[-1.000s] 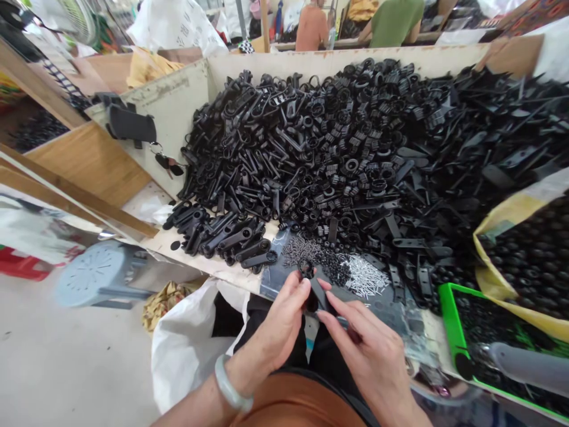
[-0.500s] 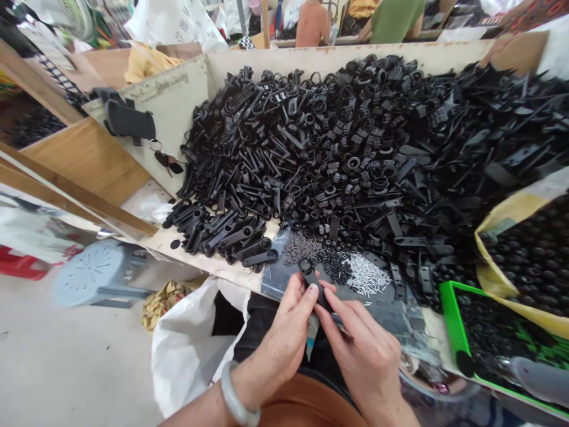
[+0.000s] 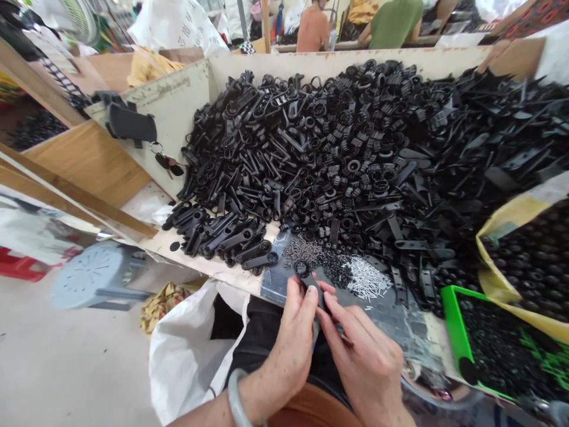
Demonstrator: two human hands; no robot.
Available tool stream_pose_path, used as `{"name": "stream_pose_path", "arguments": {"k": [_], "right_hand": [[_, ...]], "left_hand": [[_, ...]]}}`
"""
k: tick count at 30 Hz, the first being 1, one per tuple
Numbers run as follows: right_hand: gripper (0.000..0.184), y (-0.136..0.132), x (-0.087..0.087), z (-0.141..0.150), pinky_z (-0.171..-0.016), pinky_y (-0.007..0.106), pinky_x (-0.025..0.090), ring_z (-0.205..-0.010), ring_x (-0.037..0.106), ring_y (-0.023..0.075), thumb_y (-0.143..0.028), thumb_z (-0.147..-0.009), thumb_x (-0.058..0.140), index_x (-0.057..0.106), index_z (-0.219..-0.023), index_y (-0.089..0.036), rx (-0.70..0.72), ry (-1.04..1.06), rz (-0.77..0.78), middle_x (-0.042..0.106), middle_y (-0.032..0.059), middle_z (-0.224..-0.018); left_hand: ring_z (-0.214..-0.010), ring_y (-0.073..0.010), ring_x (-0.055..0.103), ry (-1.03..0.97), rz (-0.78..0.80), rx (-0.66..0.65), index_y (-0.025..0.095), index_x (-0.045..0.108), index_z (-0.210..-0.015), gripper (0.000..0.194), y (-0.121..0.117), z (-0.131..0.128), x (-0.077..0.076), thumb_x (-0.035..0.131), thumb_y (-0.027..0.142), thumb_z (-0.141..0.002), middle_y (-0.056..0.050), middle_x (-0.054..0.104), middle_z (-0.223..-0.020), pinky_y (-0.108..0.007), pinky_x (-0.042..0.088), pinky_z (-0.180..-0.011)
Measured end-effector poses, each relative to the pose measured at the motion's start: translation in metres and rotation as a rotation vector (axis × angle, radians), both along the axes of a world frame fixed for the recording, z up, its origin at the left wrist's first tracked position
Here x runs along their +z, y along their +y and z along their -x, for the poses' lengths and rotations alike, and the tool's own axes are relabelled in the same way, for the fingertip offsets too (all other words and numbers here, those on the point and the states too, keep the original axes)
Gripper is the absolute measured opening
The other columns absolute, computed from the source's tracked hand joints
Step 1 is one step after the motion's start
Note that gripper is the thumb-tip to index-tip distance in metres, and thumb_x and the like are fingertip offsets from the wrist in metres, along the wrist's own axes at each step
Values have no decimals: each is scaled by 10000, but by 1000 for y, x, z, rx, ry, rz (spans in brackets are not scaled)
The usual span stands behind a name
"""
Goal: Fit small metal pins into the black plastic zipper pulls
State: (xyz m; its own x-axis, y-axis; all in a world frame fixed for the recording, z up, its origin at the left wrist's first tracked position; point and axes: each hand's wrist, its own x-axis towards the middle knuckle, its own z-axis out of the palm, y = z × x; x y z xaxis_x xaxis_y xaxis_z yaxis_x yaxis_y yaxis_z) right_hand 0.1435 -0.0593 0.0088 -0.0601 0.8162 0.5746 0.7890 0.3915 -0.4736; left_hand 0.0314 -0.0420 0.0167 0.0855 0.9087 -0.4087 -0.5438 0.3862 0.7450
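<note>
A black plastic lever with a ring-shaped end (image 3: 315,290) is pinched between both hands over the front edge of the bench. My left hand (image 3: 291,338) closes on its middle, thumb on top, with the ring end pointing away from me. At the near end, the thumb and fingers of my right hand (image 3: 367,350) press together on the same lever. Whether the right fingers also hold a small piece is hidden. Just beyond the hands lie small brown-grey pieces (image 3: 302,252), small black pieces (image 3: 333,267) and silvery pins (image 3: 367,277) on a clear sheet.
A large heap of black plastic parts (image 3: 284,148) fills the bench. Similar levers (image 3: 222,234) lie in rows at the left front. On the right stand a green tray (image 3: 454,326) and a yellow-edged bag (image 3: 489,261) of black balls. A white sack (image 3: 178,356) hangs open below.
Both hands keep their grip on the lever, which has shifted slightly left. A grey bottle-like object over the green tray has mostly dropped out of sight at the lower right.
</note>
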Motion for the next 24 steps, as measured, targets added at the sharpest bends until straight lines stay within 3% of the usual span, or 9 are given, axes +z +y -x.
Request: {"name": "stream_pose_path", "arguments": {"k": [7,11,15,18,21,24], "right_hand": [[235,1,-5,6,-632,224,533,-674,739,141,-199,-1030,587,734,-1198,-128,15,32,-3,770,62,-831],[339,3,-2,-7,-471,216,477,-500,599,104,-359,-1004,636,721,-1283,-186,95,203,226,717,11,-775],[359,17,2,-23,-456,222,452,-480,474,83,-384,-909,739,748,-1240,-246,23,498,412,664,-14,-796],[363,33,3,-23,-453,234,460,-489,509,80,-439,-841,787,771,-1124,-214,201,786,738,647,2,-826],[418,39,2,-16,-458,246,477,-457,531,97,-483,-840,786,726,-1109,-169,467,1070,1072,589,-37,-657],[387,38,0,-9,-475,236,469,-457,535,96,-453,-848,794,709,-1082,-157,569,1147,1135,577,-53,-586]], "left_hand": [[-1090,-195,638,29,10,54,211,663,-1082,298,5,-4,-2,748,429,-898,-67,714,-1158,-332,480,-1029],[-873,-168,662,34,36,-16,196,665,-1081,367,15,7,2,776,459,-852,-61,726,-1013,-275,554,-788],[-749,-158,633,120,-65,-174,161,670,-1093,391,17,23,2,733,486,-883,-68,697,-915,-248,550,-614],[-668,-137,610,207,-138,-399,149,647,-1221,424,14,33,6,631,484,-961,-39,654,-813,-247,546,-589],[-749,-151,660,321,-201,-638,180,579,-1379,416,9,43,13,550,380,-1016,-48,675,-889,-290,589,-714],[-827,-168,684,443,-231,-682,217,521,-1449,436,1,50,17,513,281,-1017,-58,691,-970,-316,603,-780]]}}
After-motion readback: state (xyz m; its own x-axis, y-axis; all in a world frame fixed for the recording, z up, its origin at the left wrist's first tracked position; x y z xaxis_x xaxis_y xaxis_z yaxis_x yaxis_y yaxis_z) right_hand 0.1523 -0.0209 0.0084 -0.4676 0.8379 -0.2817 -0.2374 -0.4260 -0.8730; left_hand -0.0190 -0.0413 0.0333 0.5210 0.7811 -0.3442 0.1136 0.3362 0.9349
